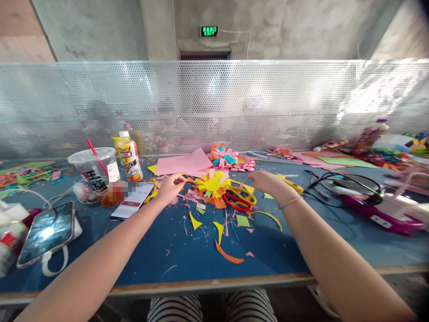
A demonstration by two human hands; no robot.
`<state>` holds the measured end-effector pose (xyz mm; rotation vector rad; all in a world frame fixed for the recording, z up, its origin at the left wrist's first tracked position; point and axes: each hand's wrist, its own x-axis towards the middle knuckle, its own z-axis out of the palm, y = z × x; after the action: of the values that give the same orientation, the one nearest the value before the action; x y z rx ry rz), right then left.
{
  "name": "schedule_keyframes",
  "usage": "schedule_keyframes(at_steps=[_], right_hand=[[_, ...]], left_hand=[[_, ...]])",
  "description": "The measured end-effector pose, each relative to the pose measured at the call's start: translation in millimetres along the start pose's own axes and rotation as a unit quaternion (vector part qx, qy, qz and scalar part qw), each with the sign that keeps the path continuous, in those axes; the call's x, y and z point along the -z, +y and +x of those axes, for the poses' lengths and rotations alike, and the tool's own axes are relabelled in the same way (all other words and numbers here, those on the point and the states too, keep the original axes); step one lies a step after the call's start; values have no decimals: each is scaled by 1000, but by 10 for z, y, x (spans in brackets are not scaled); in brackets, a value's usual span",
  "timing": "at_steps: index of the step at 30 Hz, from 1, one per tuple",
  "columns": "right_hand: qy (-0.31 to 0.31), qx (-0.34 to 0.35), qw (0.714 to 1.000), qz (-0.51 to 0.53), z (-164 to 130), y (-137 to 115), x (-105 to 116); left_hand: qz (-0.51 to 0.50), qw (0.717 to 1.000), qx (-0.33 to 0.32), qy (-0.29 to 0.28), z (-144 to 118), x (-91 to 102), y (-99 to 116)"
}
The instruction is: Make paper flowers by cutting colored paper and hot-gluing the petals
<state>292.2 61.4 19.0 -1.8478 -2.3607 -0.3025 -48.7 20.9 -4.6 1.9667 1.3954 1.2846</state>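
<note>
My left hand (172, 187) is over the table with thumb and fingers pinched together. Whether anything thin is between them I cannot make out. Off to the right, my right hand (267, 182) has its fingers curled together, and its fingertips are partly hidden. Between the hands lies a layered paper flower (214, 184), yellow on top with orange petals below. Scissors (238, 200) with red and yellow handles rest just right of the flower. A pink and blue paper flower (223, 156) sits behind it, beside pink paper sheets (182, 163).
Paper scraps (219, 232) are scattered toward the front edge. On the left stand a plastic cup (95, 170) with a straw, a drink bottle (130, 156) and two phones, one a charging phone (48, 235). Cables and a purple device (382, 214) lie right. A perforated metal screen (214, 103) closes the back.
</note>
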Motion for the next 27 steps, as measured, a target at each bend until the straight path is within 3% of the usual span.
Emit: schedule_keyframes(at_steps=[4, 12, 15, 19, 27], right_hand=[[-24, -21, 999, -5, 2, 2, 43], [28, -15, 991, 127, -41, -274, 264], [27, -35, 969, 242, -55, -392, 305], [33, -45, 916, 397, -69, -467, 293], [83, -13, 892, 444, -82, -468, 257]], left_hand=[[7, 1000, 5, -5, -6, 1, 18], [22, 1000, 9, -5, -19, 10, 78], [23, 1000, 4, -8, -21, 9, 76], [24, 1000, -7, -10, -18, 4, 56], [34, 999, -7, -15, -18, 4, 55]])
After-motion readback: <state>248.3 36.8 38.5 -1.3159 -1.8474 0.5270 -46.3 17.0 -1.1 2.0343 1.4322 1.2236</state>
